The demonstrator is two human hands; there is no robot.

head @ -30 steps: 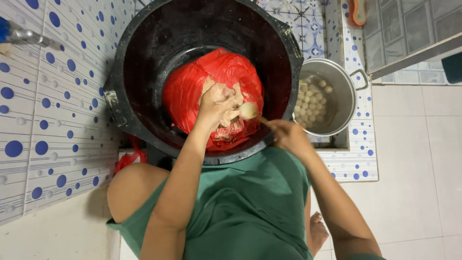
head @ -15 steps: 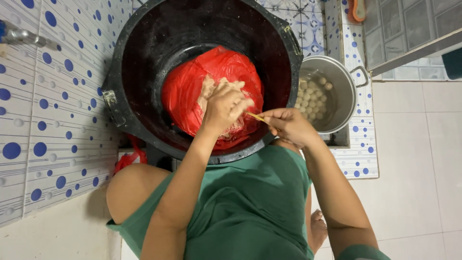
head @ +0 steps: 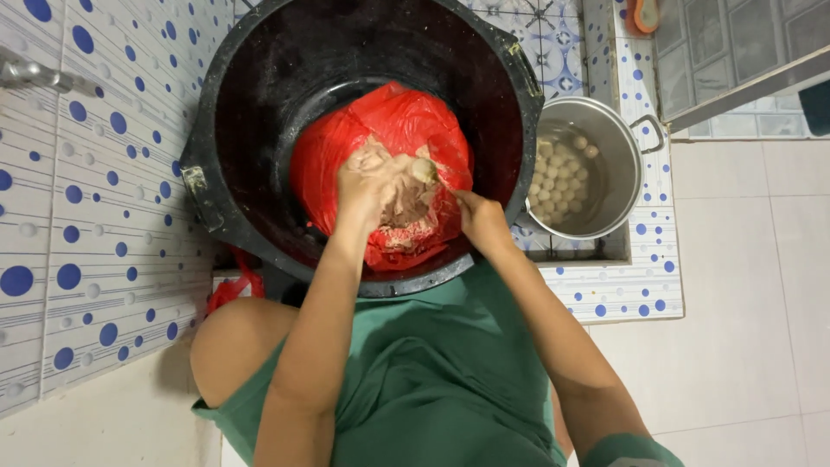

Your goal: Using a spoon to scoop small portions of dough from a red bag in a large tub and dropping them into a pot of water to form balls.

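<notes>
A big black basin [head: 251, 130] holds a red plastic bag [head: 398, 121] filled with pale minced paste [head: 406, 212]. My left hand [head: 367, 186] is closed around a lump of that paste above the bag. My right hand [head: 480, 220] grips a spoon [head: 430, 173], whose bowl touches the paste at my left fist. To the right stands a steel pot [head: 618, 138] with several pale round balls [head: 558, 173] in water.
White tiles with blue dots cover the wall [head: 86, 216] on the left and the raised ledge [head: 622, 294] under the pot. A pipe [head: 43, 78] sticks out at the upper left. Plain pale floor tiles [head: 743, 303] lie to the right. My green dress [head: 432, 380] fills the foreground.
My right hand came off the bag, swung toward the pot side, then returned, and the spoon is back at my left fist. My left hand stayed squeezing paste over the bag.
</notes>
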